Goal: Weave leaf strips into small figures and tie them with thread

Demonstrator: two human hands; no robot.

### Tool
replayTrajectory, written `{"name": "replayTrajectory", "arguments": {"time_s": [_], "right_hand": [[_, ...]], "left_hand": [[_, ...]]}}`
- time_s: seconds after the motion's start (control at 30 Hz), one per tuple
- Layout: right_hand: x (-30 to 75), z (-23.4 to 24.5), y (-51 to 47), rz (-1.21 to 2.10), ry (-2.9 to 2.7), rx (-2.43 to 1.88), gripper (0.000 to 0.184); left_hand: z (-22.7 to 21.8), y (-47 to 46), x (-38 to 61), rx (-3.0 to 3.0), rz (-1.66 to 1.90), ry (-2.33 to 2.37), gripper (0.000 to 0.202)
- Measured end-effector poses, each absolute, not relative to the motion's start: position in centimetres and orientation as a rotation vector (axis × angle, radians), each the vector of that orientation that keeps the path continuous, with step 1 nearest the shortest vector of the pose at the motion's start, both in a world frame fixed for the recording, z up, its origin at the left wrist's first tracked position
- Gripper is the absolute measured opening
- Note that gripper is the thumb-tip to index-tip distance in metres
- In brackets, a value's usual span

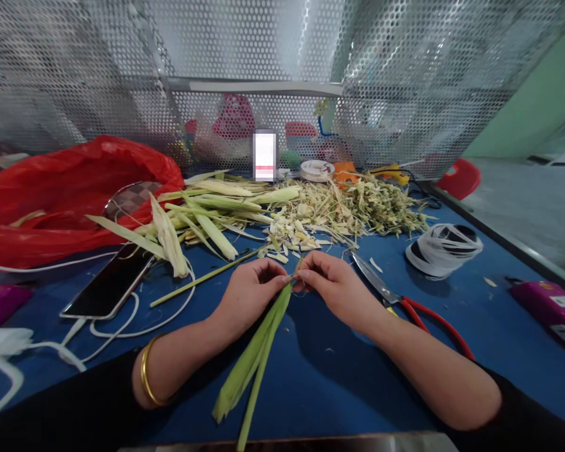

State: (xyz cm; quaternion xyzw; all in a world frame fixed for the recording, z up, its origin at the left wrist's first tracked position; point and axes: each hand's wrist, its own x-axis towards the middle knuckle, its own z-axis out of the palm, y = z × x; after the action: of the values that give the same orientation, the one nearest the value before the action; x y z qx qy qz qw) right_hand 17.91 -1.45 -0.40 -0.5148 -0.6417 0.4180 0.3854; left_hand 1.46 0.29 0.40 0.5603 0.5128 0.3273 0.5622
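My left hand [252,290] is closed, thumb and finger pinching the narrow top end of a bundle of green husk leaves [254,370]. The leaves hang down and spread towards the table's front edge. Against that same tip, my right hand [334,289] is pinched shut on what looks like a thin thread, with a loose loop of it beneath the fingers. The fingertips hide most of the thread. Red-handled scissors [405,301] lie beside my right forearm, partly covered by it. A long green stalk [202,278] rests left of my left hand.
Behind my hands lie pale husks [211,220], shredded scraps [306,216] and dried tufts [381,204]. A red plastic bag [75,194], a phone [113,282] and white cables stand left. White ribbon on a spool [445,251] and a purple box [548,307] sit right. Perforated metal panels [245,44] close the back.
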Motion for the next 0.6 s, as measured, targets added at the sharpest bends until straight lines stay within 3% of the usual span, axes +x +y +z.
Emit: {"name": "replayTrajectory", "arguments": {"time_s": [0.2, 0.6], "right_hand": [[17.79, -0.41, -1.43, 1.128, -1.573, -1.297, 0.011], [17.47, 0.3, -1.89, 1.238, -1.502, -1.278, 0.013]], "left_hand": [[0.26, -0.12, 1.63, 1.114, 0.637, 1.125, 0.023], [-0.4, 0.18, 1.5, 1.292, 0.731, 1.211, 0.025]]}}
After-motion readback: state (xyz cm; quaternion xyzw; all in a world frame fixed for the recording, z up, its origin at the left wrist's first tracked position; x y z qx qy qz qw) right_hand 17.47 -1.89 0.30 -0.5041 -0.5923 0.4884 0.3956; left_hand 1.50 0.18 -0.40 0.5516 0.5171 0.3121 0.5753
